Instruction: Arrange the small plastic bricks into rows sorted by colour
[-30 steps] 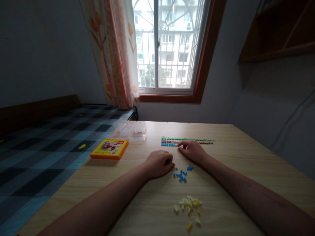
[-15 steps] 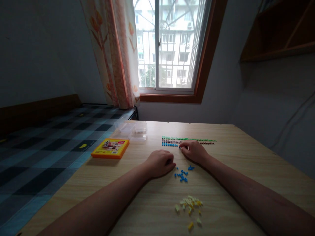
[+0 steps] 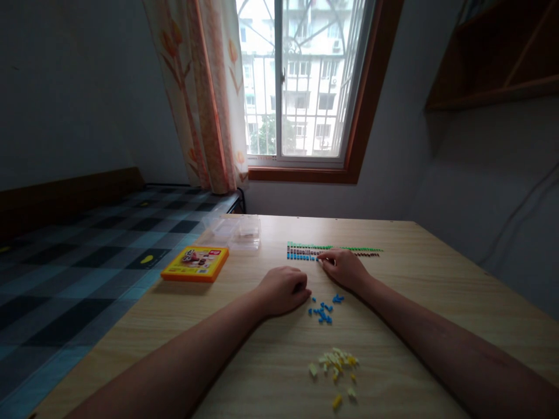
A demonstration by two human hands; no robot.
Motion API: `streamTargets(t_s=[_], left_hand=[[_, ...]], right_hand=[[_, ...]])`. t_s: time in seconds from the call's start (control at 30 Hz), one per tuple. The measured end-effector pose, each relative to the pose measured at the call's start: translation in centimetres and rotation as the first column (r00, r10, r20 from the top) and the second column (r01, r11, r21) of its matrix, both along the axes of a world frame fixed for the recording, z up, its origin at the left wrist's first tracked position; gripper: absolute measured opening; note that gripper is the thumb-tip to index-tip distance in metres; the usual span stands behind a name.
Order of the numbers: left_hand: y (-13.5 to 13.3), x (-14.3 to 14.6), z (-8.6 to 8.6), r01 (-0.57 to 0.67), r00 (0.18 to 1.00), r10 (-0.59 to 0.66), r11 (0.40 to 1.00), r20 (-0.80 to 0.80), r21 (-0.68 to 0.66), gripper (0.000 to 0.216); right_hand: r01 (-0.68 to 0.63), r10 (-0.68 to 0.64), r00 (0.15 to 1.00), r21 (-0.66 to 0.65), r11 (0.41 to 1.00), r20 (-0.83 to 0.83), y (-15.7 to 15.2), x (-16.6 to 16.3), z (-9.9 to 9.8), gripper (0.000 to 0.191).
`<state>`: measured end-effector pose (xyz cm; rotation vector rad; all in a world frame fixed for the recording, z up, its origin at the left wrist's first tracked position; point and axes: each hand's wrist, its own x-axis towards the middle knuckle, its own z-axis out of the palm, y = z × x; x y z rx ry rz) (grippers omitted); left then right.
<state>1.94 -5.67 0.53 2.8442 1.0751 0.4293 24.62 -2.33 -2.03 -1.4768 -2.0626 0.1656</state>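
Fingers pinched, my right hand (image 3: 345,266) is at the right end of a row of small blue building bricks (image 3: 299,257), with a tiny blue brick (image 3: 317,259) at its fingertips. Behind the blue row run a brown row (image 3: 371,254) and a green row (image 3: 349,248), partly covered by that hand. My left hand (image 3: 282,289) rests curled on the table, to the left of a loose pile of blue bricks (image 3: 322,313). Its palm is hidden, so I cannot see whether anything is inside.
Nearer on the wooden table (image 3: 244,372) lie scattered pale and bright yellow bricks (image 3: 338,361). An orange-yellow box (image 3: 195,265) and a clear plastic case (image 3: 238,231) stand on the left. A bed with a checked cover (image 3: 87,262) adjoins the table's left side.
My right hand has shifted very slightly left, and the blue brick at its fingertips now stands at the end of the blue row. My left hand has stayed put.
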Motion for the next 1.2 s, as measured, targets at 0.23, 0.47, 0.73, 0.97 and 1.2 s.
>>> streamTargets(t_s=[0.23, 0.47, 0.73, 0.97, 1.2], left_hand=[[0.00, 0.04, 0.03, 0.006, 1.000, -0.006, 1.000, 0.005, 0.005, 0.021], [0.00, 0.07, 0.05, -0.001, 1.000, 0.001, 1.000, 0.003, -0.004, 0.020], [-0.06, 0.07, 0.13, -0.002, 1.000, 0.002, 1.000, -0.003, -0.009, 0.019], [-0.04, 0.06, 0.05, 0.001, 1.000, 0.000, 1.000, 0.008, -0.008, 0.020], [-0.06, 0.01, 0.08, 0.005, 1.000, -0.005, 1.000, 0.013, -0.004, 0.020]], right_hand=[[-0.008, 0.008, 1.000, -0.004, 1.000, 0.023, 0.05, -0.01, 0.12, 0.026], [-0.011, 0.011, 0.999, -0.016, 1.000, 0.032, -0.06, -0.07, 0.25, 0.027], [-0.004, 0.005, 1.000, -0.012, 1.000, 0.025, -0.03, -0.04, 0.13, 0.026], [-0.002, 0.002, 1.000, 0.007, 1.000, -0.001, 0.03, -0.09, 0.00, 0.025], [-0.125, 0.123, 0.992, -0.076, 0.989, -0.039, -0.04, 0.50, 0.75, 0.024]])
